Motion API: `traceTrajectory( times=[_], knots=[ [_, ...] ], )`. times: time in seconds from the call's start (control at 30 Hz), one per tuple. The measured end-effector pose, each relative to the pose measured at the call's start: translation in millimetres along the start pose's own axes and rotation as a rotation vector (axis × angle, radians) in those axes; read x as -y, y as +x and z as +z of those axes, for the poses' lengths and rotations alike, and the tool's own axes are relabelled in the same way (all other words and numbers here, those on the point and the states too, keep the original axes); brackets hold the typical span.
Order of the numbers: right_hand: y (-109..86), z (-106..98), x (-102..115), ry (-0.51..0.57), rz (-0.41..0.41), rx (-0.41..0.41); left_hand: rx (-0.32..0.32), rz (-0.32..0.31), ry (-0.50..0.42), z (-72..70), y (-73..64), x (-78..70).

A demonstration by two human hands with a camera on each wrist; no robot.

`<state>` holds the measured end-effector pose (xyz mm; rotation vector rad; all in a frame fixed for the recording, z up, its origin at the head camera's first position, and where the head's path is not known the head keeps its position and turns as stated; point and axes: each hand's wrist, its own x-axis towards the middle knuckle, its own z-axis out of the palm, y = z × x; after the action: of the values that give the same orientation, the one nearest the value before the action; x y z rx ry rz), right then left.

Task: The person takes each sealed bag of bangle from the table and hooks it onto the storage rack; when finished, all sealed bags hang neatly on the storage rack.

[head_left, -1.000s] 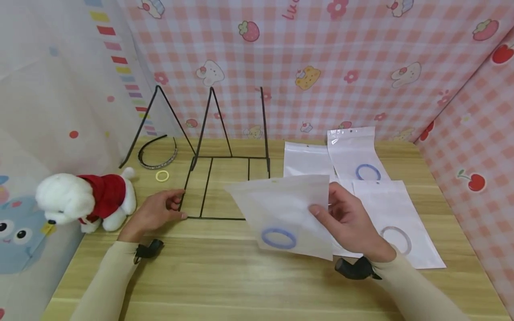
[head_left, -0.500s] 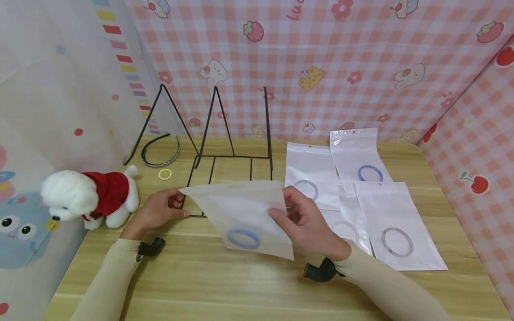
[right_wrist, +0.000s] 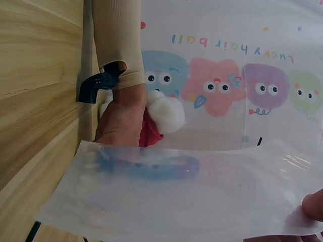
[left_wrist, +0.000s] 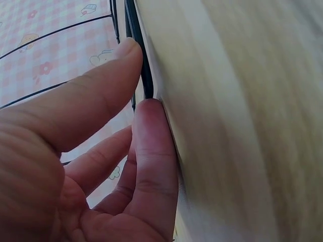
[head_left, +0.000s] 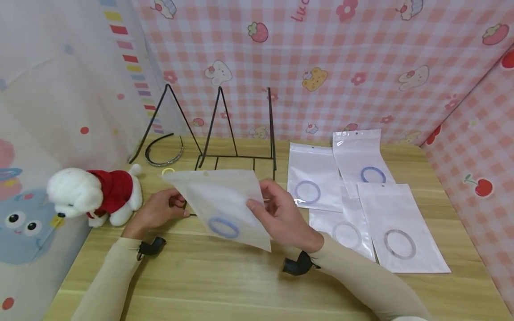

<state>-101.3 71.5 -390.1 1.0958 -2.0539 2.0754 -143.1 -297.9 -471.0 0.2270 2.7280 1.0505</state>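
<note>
Wood bench [head_left: 225,285] carries everything. Black wire rack [head_left: 249,157] stands at its rear, left of centre, inverted-V wires up. Four white bags [head_left: 401,214] lie overlapping on the right, a ring showing in each. White plush dog [head_left: 108,191] in a red top sits at far left. Fifth white bag [head_left: 213,196] is up off the bench, tilted, in front of the rack; can't tell if they touch. Right hand [head_left: 287,218] pinches that bag at its right edge, thumb on the near face. Left hand [head_left: 160,207] grips the rack's front-left base corner. Dark headband [head_left: 164,164] lies by the rack's left V. Blue ring [head_left: 223,235] shows low in the held bag. Yellow ring [head_left: 168,170] near the headband, partly hidden by the bag.
</note>
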Motion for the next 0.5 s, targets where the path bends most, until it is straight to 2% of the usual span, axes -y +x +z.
traceTrajectory(
  times=[0.3, 0.5],
  knots=[
    [14.9, 14, -1, -0.013, -0.017, -0.017, -0.022, 0.013, 0.042, -1.3, -4.5, -0.8],
    [26.8, 22, -1, -0.018, -0.072, -0.028, -0.053, 0.022, 0.043, 1.1, -9.0, 0.6]
  ],
)
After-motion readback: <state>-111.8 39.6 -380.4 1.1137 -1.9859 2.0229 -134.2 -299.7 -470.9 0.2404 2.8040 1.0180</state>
